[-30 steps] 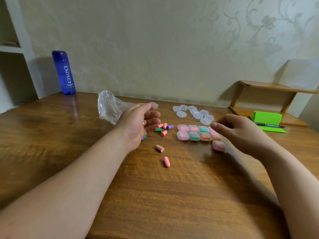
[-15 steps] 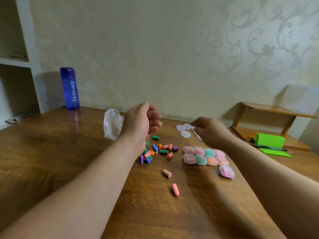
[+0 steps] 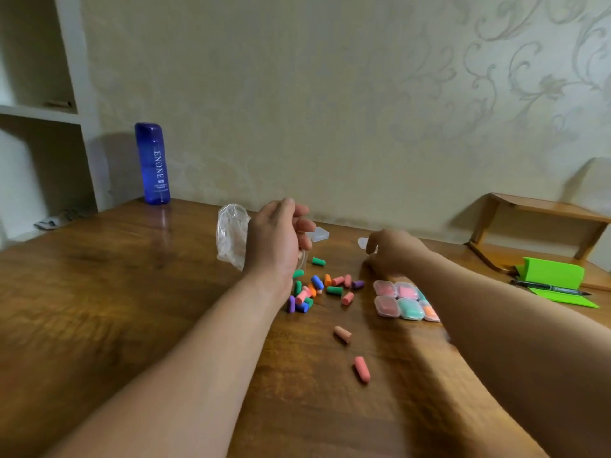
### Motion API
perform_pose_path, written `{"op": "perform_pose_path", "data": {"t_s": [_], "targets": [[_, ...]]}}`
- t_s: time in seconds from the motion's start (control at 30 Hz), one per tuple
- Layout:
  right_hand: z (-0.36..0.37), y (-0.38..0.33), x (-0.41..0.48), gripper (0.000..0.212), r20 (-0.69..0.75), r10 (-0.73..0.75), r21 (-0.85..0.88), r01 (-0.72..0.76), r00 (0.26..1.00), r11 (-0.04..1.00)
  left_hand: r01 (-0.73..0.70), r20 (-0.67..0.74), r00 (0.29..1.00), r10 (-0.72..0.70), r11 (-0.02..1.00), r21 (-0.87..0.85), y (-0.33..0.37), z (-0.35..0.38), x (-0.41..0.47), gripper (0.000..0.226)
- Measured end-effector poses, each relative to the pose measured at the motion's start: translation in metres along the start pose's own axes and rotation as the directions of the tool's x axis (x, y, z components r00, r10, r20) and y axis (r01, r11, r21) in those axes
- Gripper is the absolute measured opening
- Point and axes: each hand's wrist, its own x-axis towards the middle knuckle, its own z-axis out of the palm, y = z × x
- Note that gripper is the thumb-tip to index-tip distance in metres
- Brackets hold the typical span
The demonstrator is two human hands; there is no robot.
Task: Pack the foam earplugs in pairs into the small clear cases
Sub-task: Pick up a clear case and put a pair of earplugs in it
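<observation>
Both bare forearms enter from the lower edge and reach across the wooden bench [image 3: 132,292]. Nearest lie two stray pink earplugs [image 3: 362,369], apart from each other. Beyond them, a block of filled cases [image 3: 401,300] holds pink, teal and orange plugs, and the right forearm hides its right side. Just left of it is a heap of loose earplugs [image 3: 317,289], partly covered by the left wrist. The left hand [image 3: 281,239] is raised over the heap with its palm turned rightward; its fingers [image 3: 302,224] are loosely curled, and nothing is seen in them. The right hand [image 3: 393,249] shows its back and curls down beside an empty clear case [image 3: 363,242]; whether it pinches the case cannot be told. Farther off are a crumpled plastic bag [image 3: 231,239], half hidden by the left hand, and an upright blue bottle [image 3: 152,163] at the wall.
</observation>
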Motion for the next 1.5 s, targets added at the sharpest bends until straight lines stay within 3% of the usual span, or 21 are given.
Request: {"op": "perform_pose_path", "data": {"t_s": [0.1,0.2,0.27,0.37,0.47,0.63,0.73,0.87,1.0,1.2,1.5], "targets": [[0.000,-0.002,-0.009,0.028,-0.113,-0.029,0.130,0.044,0.993,0.991,-0.004,0.042,0.999,0.003,1.000,0.016,0.000,-0.002,-0.002,0.030],[-0.010,-0.008,-0.033,0.020,-0.245,-0.036,0.436,0.143,0.969,0.889,-0.001,0.093,0.996,-0.006,0.998,0.070,-0.001,-0.003,-0.003,0.025],[-0.018,-0.012,-0.063,0.018,-0.294,-0.019,0.628,0.208,0.956,0.750,0.002,0.160,0.987,-0.022,0.993,0.119,0.000,-0.001,-0.007,0.022],[-0.021,-0.012,-0.113,0.021,-0.303,-0.007,0.846,0.272,0.953,0.459,-0.005,0.303,0.951,-0.065,0.975,0.224,0.002,0.004,-0.018,0.021],[-0.016,-0.008,-0.142,0.027,-0.308,0.001,0.912,0.295,0.951,0.286,0.048,0.411,0.897,-0.161,0.961,0.271,0.008,0.009,-0.027,0.023],[-0.004,-0.013,-0.149,0.033,-0.346,-0.077,0.886,0.353,0.935,0.302,0.131,0.490,0.845,-0.213,0.972,0.195,0.002,0.010,-0.042,0.023],[0.003,-0.014,-0.150,0.035,-0.343,-0.176,0.881,0.381,0.923,0.280,0.122,0.498,0.849,-0.179,0.982,0.145,-0.009,0.005,-0.047,0.022],[0.010,-0.011,-0.147,0.037,-0.354,-0.223,0.851,0.411,0.908,0.327,0.113,0.494,0.854,-0.161,0.986,0.125,-0.014,0.000,-0.048,0.026],[0.009,-0.010,-0.147,0.036,-0.348,-0.212,0.840,0.404,0.913,0.362,0.078,0.501,0.855,-0.134,0.988,0.132,-0.013,-0.001,-0.048,0.028],[0.008,-0.009,-0.144,0.011,-0.310,-0.088,0.903,0.322,0.947,0.285,-0.045,0.518,0.853,-0.057,0.982,0.182,-0.018,0.002,-0.049,0.027],[0.009,-0.006,-0.141,0.026,-0.253,-0.072,0.922,0.263,0.965,0.283,-0.024,0.535,0.843,-0.063,0.988,0.154,-0.019,0.002,-0.049,0.037]]}}
